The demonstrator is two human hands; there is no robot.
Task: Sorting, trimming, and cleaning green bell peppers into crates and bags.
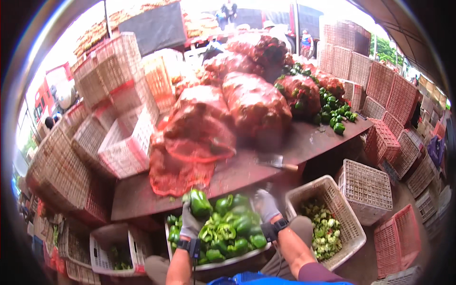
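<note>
A plump, glossy green bell pepper (201, 204) sits in the fingers of the grey-gloved left hand (190, 223), which are clamped around its near left side. The grey-gloved right hand (267, 207) is off to the right of it, smeared by blur; I cannot tell whether its fingers are apart, together or holding something.

Between and just below the two sets of fingers lies a heap of smooth, shiny green peppers (224, 231), some opened to show paler flesh, in a white plastic crate (237, 260) between the person's knees. To the right of the right fingers, a grimy off-white lattice crate (341, 205) holds crumpled pale-green pepper scraps (327, 233). Beyond that crate is a dirty white slatted crate (366, 186). Low to the left of the left fingers, a white rectangular plastic crate (99, 248) holds some green bits.

Ahead of both hands runs a dark reddish, scuffed table (232, 175). On it, beyond the right fingers, lies a knife (283, 165) with a broad metal blade and a wooden handle. Straight beyond the left fingers, a slack, wrinkled red mesh net (182, 172) drapes over the table edge; bulging, lumpy red mesh sacks (256, 105) block the table behind it. Farther right, loose green peppers (331, 110) spill beside the sacks. Tall stacks of stained lattice crates (107, 71) wall in the far left.
</note>
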